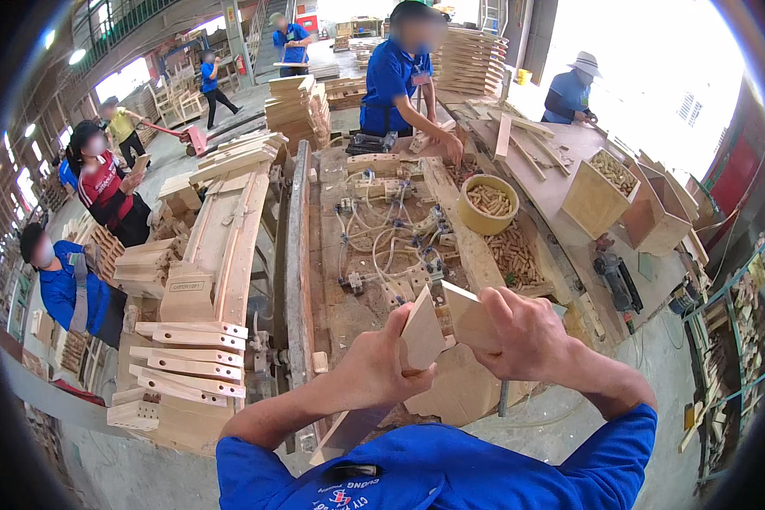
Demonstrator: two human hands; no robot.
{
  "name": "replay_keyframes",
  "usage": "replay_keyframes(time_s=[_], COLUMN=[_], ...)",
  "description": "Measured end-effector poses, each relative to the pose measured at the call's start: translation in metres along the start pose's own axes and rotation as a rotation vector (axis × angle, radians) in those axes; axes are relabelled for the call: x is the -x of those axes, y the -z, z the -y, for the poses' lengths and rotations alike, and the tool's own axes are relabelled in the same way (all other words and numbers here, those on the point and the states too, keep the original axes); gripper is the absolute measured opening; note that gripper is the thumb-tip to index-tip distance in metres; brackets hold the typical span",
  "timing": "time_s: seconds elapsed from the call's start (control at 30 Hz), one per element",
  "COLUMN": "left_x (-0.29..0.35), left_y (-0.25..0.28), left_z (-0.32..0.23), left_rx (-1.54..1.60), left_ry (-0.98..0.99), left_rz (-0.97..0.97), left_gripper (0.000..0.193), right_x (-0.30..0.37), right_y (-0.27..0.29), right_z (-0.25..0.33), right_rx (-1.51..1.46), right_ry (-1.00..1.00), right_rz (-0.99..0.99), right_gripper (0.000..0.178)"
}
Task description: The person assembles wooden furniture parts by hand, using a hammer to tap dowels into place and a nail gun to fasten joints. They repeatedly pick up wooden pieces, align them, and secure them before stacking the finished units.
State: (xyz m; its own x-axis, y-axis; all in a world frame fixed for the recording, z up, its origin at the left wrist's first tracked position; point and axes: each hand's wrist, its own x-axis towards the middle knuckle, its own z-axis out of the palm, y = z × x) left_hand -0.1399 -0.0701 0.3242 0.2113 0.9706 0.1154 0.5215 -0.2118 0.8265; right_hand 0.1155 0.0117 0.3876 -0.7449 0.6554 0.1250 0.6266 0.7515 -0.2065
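My left hand is closed on a flat pale wooden board, held tilted in front of my chest. In my right hand a second pale wooden board is gripped by its right side. The two boards lean toward each other, a narrow gap between their upper ends. Just beyond them, on the workbench, sits a clamping jig with clear air hoses and wooden blocks. Under my left forearm another board shows in part.
A yellow tub of wooden dowels stands right of the jig, beside loose dowels. Drilled wooden rails are stacked at left. A dowel-filled wooden box and a black power tool lie right. A co-worker works across the bench.
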Motion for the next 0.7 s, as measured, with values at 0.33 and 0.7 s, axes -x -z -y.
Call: replay_keyframes(time_s=[0.33, 0.7], left_x=[-0.002, -0.022], left_y=[-0.007, -0.009], left_z=[0.006, 0.003], left_rx=[-0.049, -0.270], left_ry=[0.004, -0.101], left_rz=[-0.010, -0.061], left_gripper=[0.085, 0.091], right_x=[0.001, 0.007], right_y=[-0.002, -0.042], right_z=[-0.001, -0.030], right_rx=[0.011, -0.100], right_ry=[-0.002, 0.047], right_rz=[0.015, -0.409], right_gripper=[0.060, 0.070])
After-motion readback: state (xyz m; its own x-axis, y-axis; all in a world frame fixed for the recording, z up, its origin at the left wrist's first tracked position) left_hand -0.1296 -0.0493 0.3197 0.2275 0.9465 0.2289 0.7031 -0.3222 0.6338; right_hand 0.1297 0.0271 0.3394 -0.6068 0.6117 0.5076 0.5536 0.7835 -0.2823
